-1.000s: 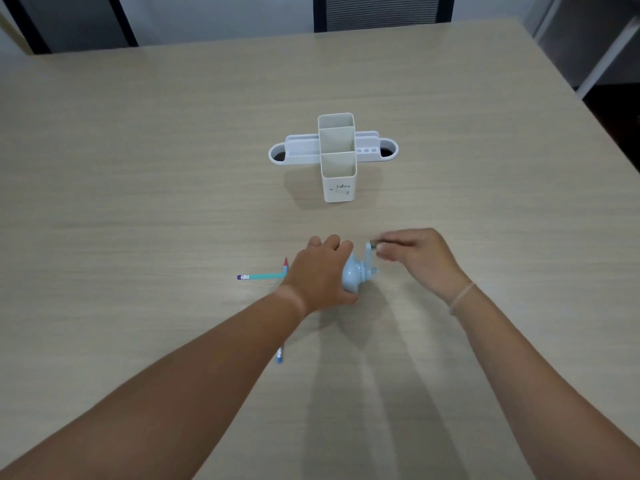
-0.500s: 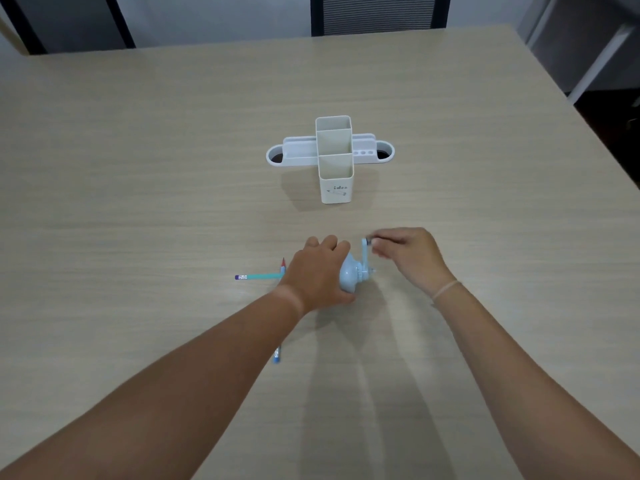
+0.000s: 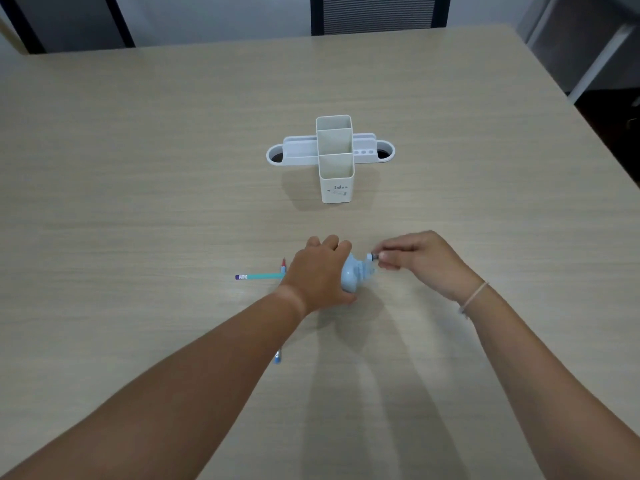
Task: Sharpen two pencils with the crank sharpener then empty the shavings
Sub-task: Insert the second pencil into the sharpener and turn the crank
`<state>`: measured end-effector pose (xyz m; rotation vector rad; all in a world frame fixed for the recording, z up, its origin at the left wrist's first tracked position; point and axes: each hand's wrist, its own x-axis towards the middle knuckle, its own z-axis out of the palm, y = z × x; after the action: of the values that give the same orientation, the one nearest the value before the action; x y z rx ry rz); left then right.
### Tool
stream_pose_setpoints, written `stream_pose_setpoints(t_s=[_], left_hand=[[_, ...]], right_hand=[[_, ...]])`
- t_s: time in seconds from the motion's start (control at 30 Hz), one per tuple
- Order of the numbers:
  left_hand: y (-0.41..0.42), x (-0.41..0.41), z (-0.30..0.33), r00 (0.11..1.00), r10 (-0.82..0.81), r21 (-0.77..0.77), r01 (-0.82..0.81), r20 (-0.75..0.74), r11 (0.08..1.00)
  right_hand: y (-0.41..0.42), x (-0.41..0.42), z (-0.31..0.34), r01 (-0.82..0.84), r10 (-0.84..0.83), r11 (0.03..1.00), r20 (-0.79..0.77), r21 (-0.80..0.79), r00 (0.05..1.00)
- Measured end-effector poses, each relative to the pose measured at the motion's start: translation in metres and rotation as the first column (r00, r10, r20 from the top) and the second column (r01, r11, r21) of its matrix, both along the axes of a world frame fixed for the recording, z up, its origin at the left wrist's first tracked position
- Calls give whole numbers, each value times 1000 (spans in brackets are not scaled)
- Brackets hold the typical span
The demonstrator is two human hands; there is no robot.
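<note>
A pale blue crank sharpener [image 3: 350, 276] stands on the wooden table [image 3: 138, 168], near its middle front. My left hand [image 3: 318, 271] is clamped over its body from the left and hides most of it. My right hand [image 3: 419, 261] pinches the small knob of the crank handle [image 3: 373, 256] at the sharpener's right side. A teal pencil [image 3: 259, 276] with a purple end lies flat and runs under my left hand toward the sharpener. A second, blue pencil [image 3: 277, 356] lies mostly under my left forearm, with its red tip [image 3: 283, 263] showing beyond.
A white desk organizer [image 3: 335, 157] with two tall square cups and low side trays stands behind the sharpener. A dark chair back [image 3: 381, 12] is at the table's far edge. The table's right edge runs diagonally at the upper right.
The crank handle has swung from upright toward the right and my right hand has moved with it. My left hand stays on the sharpener. The pencils lie as before.
</note>
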<state>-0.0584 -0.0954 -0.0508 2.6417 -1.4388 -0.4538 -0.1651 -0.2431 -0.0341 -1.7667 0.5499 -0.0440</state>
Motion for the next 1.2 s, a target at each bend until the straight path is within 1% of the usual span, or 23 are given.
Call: stream_pose_setpoints(t_s=[0.07,0.1,0.17,0.23,0.27,0.33,0.37,0.4,0.43,0.5,0.57,0.63,0.73,0.93,1.03,1.2], left_hand=[[0,-1,0,1000,2,-2,-2,3,1000],[0,-1,0,1000,1,-3,-1,2,1000],[0,-1,0,1000,-2,-5,2,6,1000],[0,0,0,1000,2,-8,-2,7,1000],[0,0,0,1000,2,-10,-2,9,1000],[0,-1,-1,1000,5,-14,-5,10,1000],[0,-1,-1,1000,5,-15,-5,10,1000],[0,-1,-1,1000,5,-16,-5,8,1000],[0,-1,-1,1000,5,-16,-5,8,1000],[0,-1,-1,1000,5,-12,-4,8,1000],[0,-1,-1,1000,2,-8,-2,3,1000],[0,-1,-1,1000,1,-9,-1,5,1000],[0,-1,-2,1000,-2,-15,3,11,1000],[0,-1,0,1000,5,-11,-5,13,1000],[1,-1,3,1000,11,4,-11,-5,1000],[3,3,6,997,-15,27,17,-80,999]], right_hand=[[-3,17,-8,98,-94,992,54,-80,994],[-3,24,-15,133,-127,983,54,-129,990],[-1,33,-30,131,-135,964,-2,-229,991],[5,29,-45,20,-57,949,-109,-315,992],[8,22,-49,-46,-12,943,-170,-331,985],[12,3,-50,-172,93,945,-274,-279,957],[13,-6,-49,-209,135,948,-290,-241,947],[13,-15,-45,-213,154,957,-278,-196,948],[13,-21,-38,-180,145,974,-233,-138,962],[13,-23,-24,-53,49,997,-95,-50,994],[11,-11,-12,63,-63,995,8,-71,998],[9,5,-5,138,-132,984,59,-113,990],[8,19,-6,184,-179,979,65,-91,982],[7,14,-9,174,-167,978,67,-118,984],[9,12,-7,177,-170,976,65,-128,983],[12,8,-4,190,-182,974,68,-127,981]])
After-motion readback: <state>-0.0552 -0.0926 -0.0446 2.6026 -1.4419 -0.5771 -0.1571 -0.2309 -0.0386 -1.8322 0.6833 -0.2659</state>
